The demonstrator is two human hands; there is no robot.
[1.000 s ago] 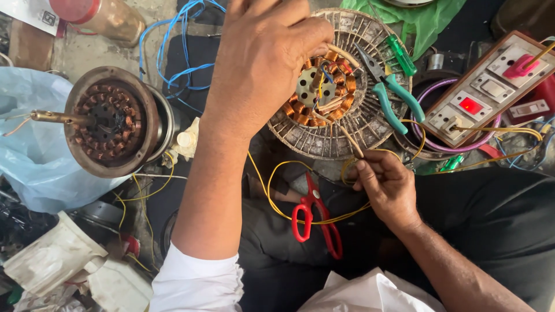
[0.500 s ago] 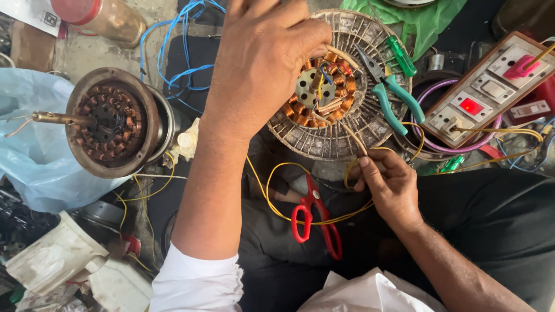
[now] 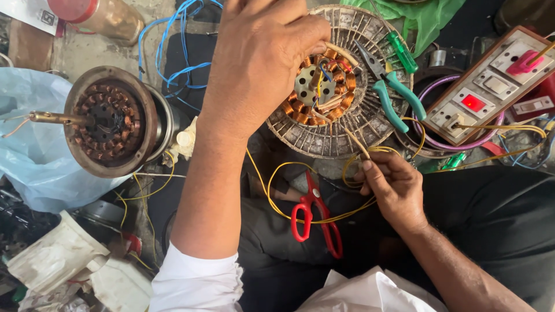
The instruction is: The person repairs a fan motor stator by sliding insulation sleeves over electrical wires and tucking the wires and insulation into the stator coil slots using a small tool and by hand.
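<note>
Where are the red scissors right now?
In the head view, the red scissors lie low in the middle on the dark lap, between both forearms, just left of the right hand.

The right hand (image 3: pixel 396 190) has drawn the yellow wire (image 3: pixel 324 219) slightly inward — its loop tighter.
</note>
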